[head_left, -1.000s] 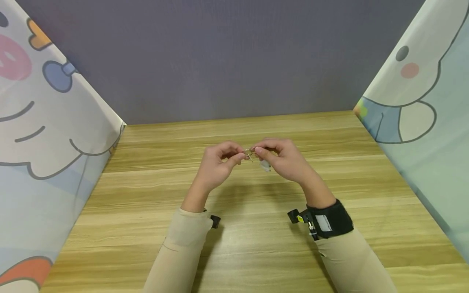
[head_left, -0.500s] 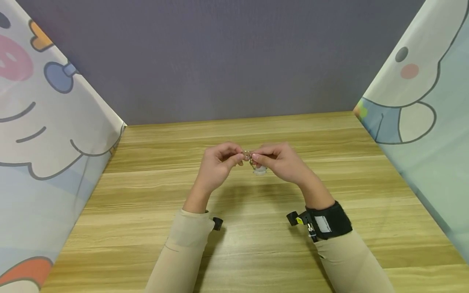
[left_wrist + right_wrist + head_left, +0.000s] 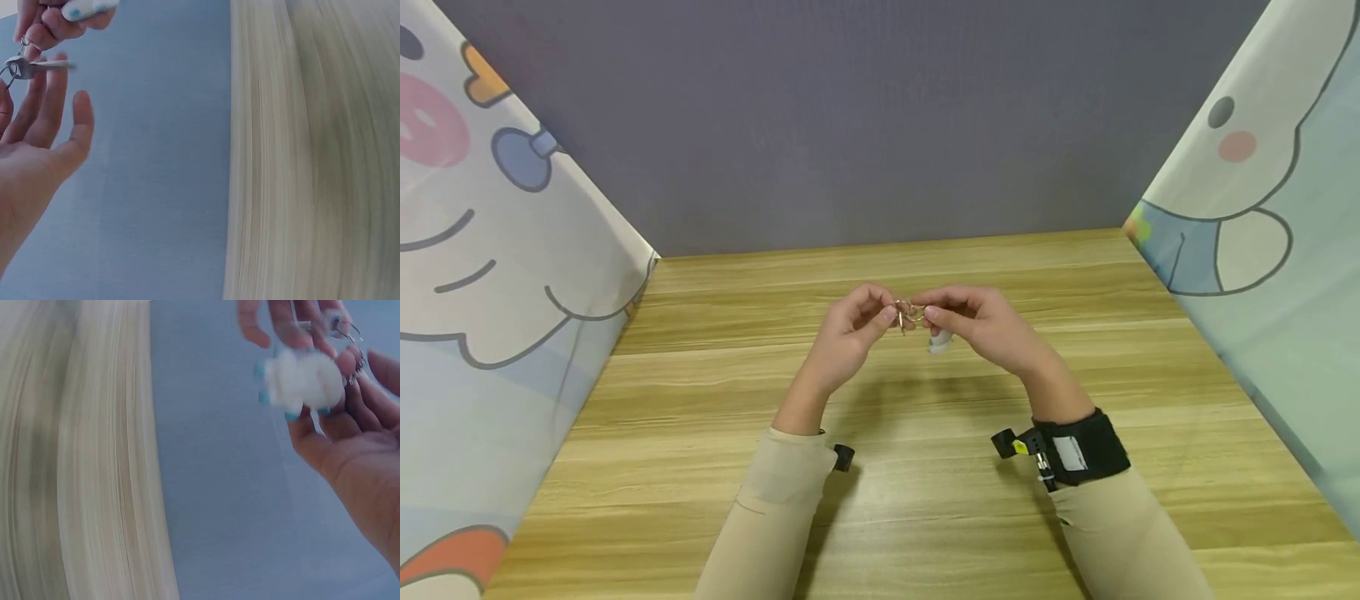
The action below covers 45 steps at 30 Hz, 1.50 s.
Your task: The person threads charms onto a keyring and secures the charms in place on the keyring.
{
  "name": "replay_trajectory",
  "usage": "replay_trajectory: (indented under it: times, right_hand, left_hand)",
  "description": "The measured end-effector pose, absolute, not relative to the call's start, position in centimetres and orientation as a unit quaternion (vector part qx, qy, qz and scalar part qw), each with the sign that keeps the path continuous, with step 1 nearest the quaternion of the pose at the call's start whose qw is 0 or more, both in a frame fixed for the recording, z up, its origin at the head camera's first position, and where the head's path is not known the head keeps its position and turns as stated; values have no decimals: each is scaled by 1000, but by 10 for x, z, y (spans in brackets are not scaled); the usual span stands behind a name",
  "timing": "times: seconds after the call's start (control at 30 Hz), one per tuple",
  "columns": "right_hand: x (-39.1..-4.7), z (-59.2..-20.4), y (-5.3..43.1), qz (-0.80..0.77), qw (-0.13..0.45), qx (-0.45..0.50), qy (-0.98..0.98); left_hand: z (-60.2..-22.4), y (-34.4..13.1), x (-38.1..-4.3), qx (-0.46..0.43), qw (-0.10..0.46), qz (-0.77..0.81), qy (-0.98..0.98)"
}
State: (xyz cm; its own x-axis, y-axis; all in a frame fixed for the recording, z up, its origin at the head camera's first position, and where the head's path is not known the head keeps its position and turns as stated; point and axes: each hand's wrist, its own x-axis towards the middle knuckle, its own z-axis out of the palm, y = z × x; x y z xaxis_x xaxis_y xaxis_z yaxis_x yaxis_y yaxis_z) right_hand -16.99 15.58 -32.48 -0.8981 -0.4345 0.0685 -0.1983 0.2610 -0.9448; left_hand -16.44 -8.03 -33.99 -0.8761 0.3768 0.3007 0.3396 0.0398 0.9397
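My left hand pinches a thin metal key ring between thumb and fingertips, close over the wooden table's middle. A metal key on the ring sticks out by the left fingers; in the head view it points downward. My right hand pinches the keychain's small metal chain, just right of the left fingertips. From it hangs a small white figurine with light-blue tips, blurred in the right wrist view and partly behind the right fingers in the head view.
The wood-grain table runs back to a dark grey panel. Cartoon-printed panels stand on the left and right. A black strap with a small camera circles the right wrist.
My hands came closer half a second ago, then parted slightly, the right shifting right. The loop between them shows more now, with the key hanging by the left fingertips. The figurine has swung a little.
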Motion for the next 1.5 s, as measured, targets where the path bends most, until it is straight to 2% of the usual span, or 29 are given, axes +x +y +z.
replay_trajectory:
  times: [0.23,0.53,0.93,1.27,1.4,1.5]
  right_hand:
    - [-176,-324,164,-586,178,-221,759]
    - [-186,-326,169,-520,217,-205,800]
    - [-199,-337,182,-447,284,-227,817]
    - [-209,-351,186,-442,235,-202,842]
    - [-217,-361,184,-423,207,-217,855]
    - [-222,-373,179,-381,185,-240,873]
  left_hand:
    - [-343,-86,-168,202,68,688,694]
    - [-347,-99,-174,149,58,741,652]
    - [-358,-112,-184,119,113,705,690]
    - [-363,-119,-187,111,152,593,783]
    - [-372,-117,-192,118,180,537,816]
    - [-382,-114,-197,135,178,473,852]
